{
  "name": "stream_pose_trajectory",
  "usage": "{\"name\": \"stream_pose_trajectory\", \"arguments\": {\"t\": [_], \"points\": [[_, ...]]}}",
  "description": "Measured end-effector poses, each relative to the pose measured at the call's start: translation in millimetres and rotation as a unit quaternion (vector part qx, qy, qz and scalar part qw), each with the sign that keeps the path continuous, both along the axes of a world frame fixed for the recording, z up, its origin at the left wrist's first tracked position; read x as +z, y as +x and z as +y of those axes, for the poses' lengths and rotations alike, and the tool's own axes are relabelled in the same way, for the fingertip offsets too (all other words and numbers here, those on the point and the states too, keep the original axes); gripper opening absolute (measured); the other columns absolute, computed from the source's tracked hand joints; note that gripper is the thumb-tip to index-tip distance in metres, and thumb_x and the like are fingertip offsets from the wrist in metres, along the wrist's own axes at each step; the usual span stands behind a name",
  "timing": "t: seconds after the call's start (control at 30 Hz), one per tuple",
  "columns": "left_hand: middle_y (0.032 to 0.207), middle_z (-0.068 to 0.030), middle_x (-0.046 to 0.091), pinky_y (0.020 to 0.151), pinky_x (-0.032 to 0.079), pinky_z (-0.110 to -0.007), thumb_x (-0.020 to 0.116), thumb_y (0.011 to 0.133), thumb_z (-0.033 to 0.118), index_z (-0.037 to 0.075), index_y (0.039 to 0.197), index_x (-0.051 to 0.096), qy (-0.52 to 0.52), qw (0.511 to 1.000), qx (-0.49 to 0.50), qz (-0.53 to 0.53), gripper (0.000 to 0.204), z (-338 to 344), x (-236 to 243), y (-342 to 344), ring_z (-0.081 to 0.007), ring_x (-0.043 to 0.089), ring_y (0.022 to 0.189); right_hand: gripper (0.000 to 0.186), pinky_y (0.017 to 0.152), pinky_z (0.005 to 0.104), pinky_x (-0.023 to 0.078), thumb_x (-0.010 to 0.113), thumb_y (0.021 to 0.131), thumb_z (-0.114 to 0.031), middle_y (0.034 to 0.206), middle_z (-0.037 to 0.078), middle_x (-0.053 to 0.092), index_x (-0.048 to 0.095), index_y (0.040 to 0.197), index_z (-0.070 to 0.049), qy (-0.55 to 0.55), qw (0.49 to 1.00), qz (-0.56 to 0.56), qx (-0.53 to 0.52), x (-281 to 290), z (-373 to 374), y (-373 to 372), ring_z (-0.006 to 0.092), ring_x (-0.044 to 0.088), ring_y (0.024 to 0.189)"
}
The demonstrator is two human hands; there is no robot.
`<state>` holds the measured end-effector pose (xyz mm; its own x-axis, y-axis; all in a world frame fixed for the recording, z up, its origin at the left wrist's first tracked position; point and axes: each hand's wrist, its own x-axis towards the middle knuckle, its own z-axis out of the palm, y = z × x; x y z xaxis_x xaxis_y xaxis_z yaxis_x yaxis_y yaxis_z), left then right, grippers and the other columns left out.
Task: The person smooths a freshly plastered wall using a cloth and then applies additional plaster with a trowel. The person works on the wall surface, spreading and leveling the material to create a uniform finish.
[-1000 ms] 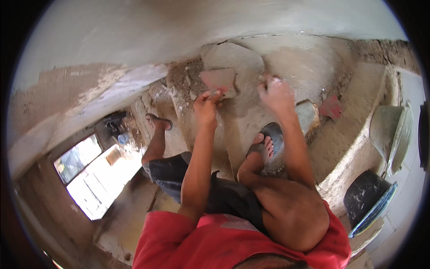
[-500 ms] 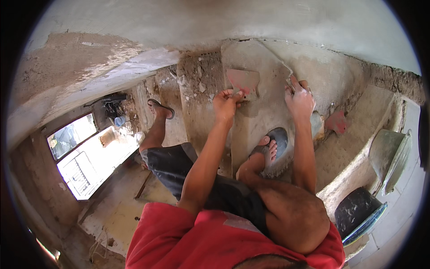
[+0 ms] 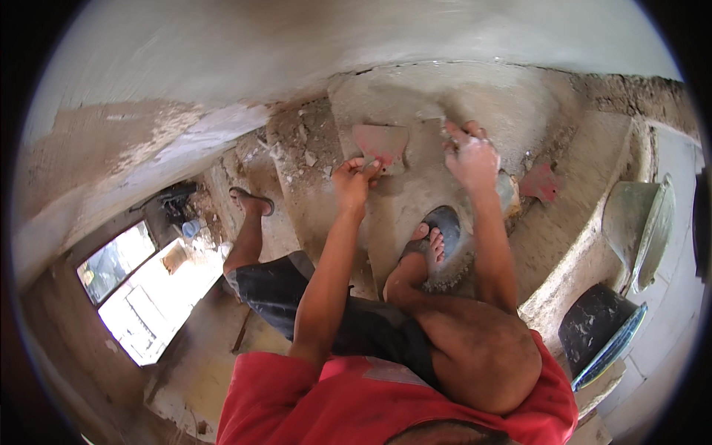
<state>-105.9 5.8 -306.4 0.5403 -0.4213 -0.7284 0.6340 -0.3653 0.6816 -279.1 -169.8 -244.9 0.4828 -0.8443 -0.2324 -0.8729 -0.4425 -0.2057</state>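
My left hand (image 3: 354, 182) pinches the lower edge of a flat, reddish scraper plate (image 3: 382, 142), which lies tilted over the grey step. My right hand (image 3: 473, 157) is wrapped round the handle of a trowel (image 3: 443, 121). Motion smears the trowel, and its blade is hard to make out against the grey surface. Pale plaster coats the back of the right hand. Ahead of both hands runs the foot of a smooth, plastered grey wall (image 3: 445, 33).
A second red plate piece (image 3: 540, 182) lies right of my right forearm. A pale bucket (image 3: 634, 222) and a black bucket (image 3: 595, 334) stand at the right. My sandalled foot (image 3: 436, 241) rests on the step. Rubble (image 3: 308, 152) lies left of the scraper plate.
My right hand has swung left and slightly down with the trowel, which has turned and blurred. My left hand and the scraper plate sit a little further left as the whole view shifts.
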Motion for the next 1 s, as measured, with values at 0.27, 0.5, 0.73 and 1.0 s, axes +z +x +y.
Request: {"name": "stream_pose_trajectory", "arguments": {"t": [0.27, 0.5, 0.73, 1.0], "points": [[0.094, -0.0061, 0.073, 0.069, 0.055, -0.028, 0.083, 0.09, 0.008, 0.003, 0.109, 0.059, 0.026, 0.998, -0.059, -0.005, 0.032, 7, 5, -5, -0.0165, 0.074, 0.09, 0.04, 0.097, 0.051, 0.056, 0.073, 0.089, -0.028, 0.12, 0.009, 0.067, 0.074, 0.129, -0.025, -0.043, 0.996, -0.046, -0.065, -26, -16, -10, 0.0351, 0.065, 0.118], [0.099, -0.0092, 0.074, 0.07, 0.054, -0.028, 0.084, 0.089, 0.008, 0.002, 0.111, 0.057, 0.017, 0.998, -0.058, 0.008, 0.034, 6, 5, -7, -0.0167, 0.074, 0.092, 0.037, 0.097, 0.0511, 0.058, 0.071, 0.089, -0.022, 0.121, 0.01, 0.069, 0.076, 0.125, -0.024, -0.069, 0.997, -0.031, -0.02, -19, -33, -3, 0.0349, 0.067, 0.115], [0.101, -0.009, 0.074, 0.069, 0.054, -0.028, 0.082, 0.09, 0.007, 0.002, 0.109, 0.058, 0.018, 0.998, -0.053, 0.005, 0.032, 3, 1, -7, -0.0166, 0.074, 0.093, 0.039, 0.103, 0.051, 0.055, 0.07, 0.09, -0.025, 0.131, 0.011, 0.068, 0.075, 0.129, -0.025, -0.016, 0.999, -0.02, 0.027, -17, -47, 3, 0.0373, 0.065, 0.121], [0.098, -0.0071, 0.072, 0.067, 0.054, -0.028, 0.082, 0.09, 0.008, 0.001, 0.111, 0.059, 0.016, 0.998, -0.063, -0.005, 0.032, 1, 4, -2, -0.0154, 0.072, 0.091, 0.042, 0.105, 0.0522, 0.054, 0.072, 0.09, -0.027, 0.14, 0.011, 0.065, 0.073, 0.131, -0.027, -0.011, 0.999, -0.031, -0.023, -26, -54, -26, 0.0413, 0.062, 0.128]]}}
